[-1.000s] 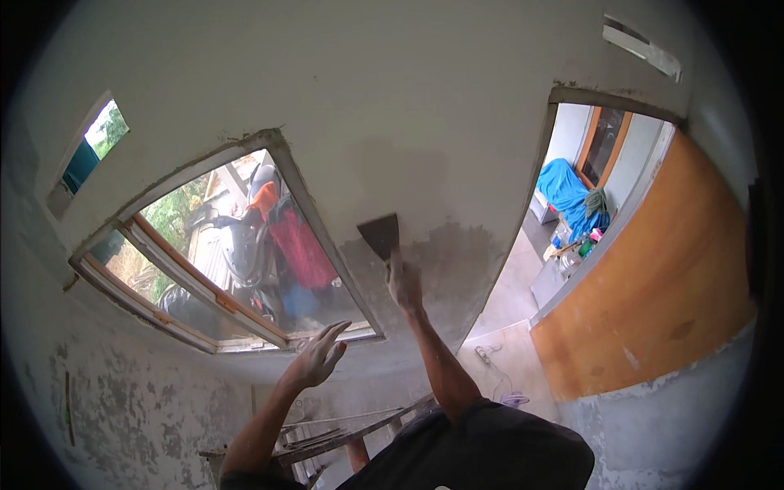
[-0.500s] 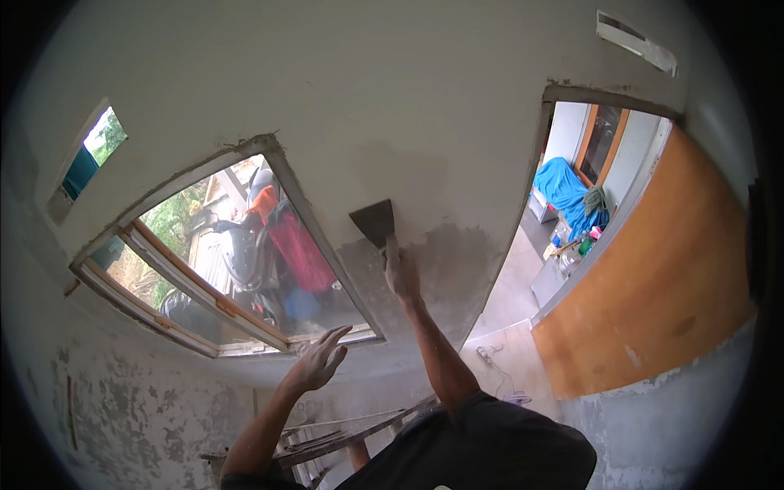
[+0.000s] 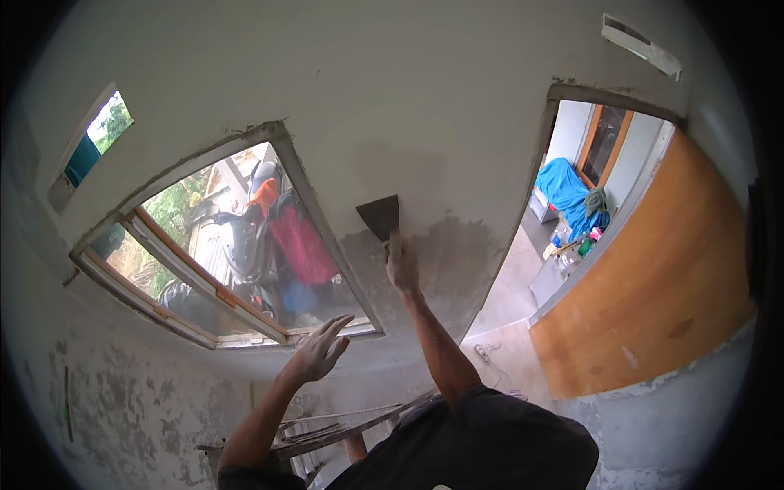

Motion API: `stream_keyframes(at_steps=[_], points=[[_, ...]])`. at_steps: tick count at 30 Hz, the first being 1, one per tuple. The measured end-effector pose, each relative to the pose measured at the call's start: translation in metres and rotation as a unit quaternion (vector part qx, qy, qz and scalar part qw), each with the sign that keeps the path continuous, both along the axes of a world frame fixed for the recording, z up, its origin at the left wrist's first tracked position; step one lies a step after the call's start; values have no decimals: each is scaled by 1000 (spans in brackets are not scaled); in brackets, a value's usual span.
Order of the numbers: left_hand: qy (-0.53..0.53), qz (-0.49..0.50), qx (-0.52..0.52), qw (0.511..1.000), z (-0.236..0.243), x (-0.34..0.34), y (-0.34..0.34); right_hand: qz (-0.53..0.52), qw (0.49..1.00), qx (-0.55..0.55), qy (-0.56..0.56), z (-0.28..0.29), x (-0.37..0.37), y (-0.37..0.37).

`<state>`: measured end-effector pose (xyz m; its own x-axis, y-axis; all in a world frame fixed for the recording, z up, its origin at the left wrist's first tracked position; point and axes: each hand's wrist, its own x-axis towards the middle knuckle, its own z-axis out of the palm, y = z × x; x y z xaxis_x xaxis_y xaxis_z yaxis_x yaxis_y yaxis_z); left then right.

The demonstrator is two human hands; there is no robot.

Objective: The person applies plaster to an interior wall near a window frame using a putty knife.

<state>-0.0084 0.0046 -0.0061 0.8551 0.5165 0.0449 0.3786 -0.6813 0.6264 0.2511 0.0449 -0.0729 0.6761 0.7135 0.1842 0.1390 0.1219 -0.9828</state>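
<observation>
Right hand [image 3: 402,268], steep scraper [image 3: 381,216] blade-up

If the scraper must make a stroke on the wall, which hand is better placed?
Probably the right hand: it grips the scraper by its handle, blade up at the wall. The left hand looks empty, open and lower, near the window frame.

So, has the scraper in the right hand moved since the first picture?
Yes, the scraper has moved a little upward, together with the right hand, judged against the window frame.
</observation>
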Motion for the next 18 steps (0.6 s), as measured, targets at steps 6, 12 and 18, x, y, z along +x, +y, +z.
stream_keyframes(at_steps=[6, 12, 18], points=[[-5, 10, 7, 1000, 4, 2, 0, 5, 999, -37, -8, -86, -13, -23], [1, 15, -5, 1000, 2, -3, -1, 41, 999, -15, 18, -51, -13, -11], [-13, 8, -5, 1000, -2, 0, 2, 19, 999, -36, -12, -80, -13, -29]])
